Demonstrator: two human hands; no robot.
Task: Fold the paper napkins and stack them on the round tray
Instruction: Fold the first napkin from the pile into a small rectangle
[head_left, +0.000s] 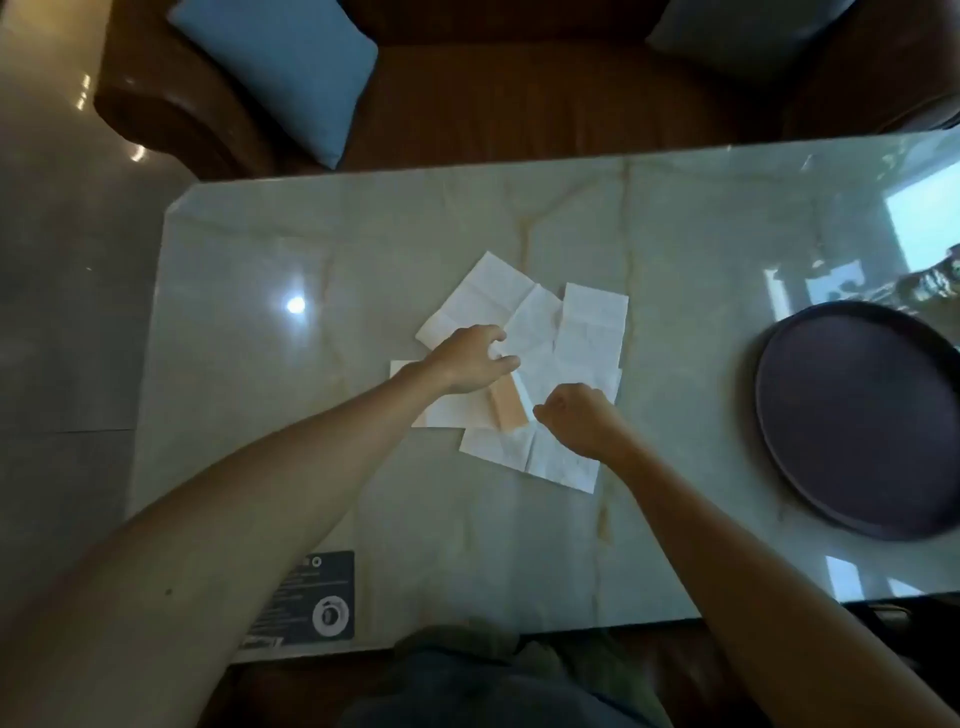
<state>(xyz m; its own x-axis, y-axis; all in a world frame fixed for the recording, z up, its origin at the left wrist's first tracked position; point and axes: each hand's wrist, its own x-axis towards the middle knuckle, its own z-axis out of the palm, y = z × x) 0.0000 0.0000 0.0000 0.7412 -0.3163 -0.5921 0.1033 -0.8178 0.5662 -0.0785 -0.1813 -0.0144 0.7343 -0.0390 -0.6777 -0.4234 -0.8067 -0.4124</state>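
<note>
The napkins (540, 343) lie in a loose, overlapping pile in the middle of the bench (363, 519). They are white, thin and creased, and some are still opened out flat. A pale orange strip (506, 408) shows between them; I cannot tell if it is a napkin or something else.

The tray (862, 421) sits well apart, off to the person's right. It is dark, round and has nothing on it, so no napkin has been stacked yet.

The left hand (470, 364) reaches onto the pile. Its fingers are bent and its fingertips sit on a napkin near the middle, but I cannot tell if they pinch it or only press it. The right hand (576, 421) is over the near side of the pile with its fingers curled under. It may be nipping an edge, but the fingers are hidden, so I cannot tell.

I think these napkins will be very light and soft. They will flop, slide on the shiny bench and tear if pulled hard. A corner or an edge looks like the best place to take one, with the other hand holding it flat for the fold.

There is a dark card (311, 597) at the near edge of the bench with a round white mark on it. It has writing, but it is too blurry to read.

Across the bench is a brown sofa (519, 93) with a blue cushion (280, 67).
</note>
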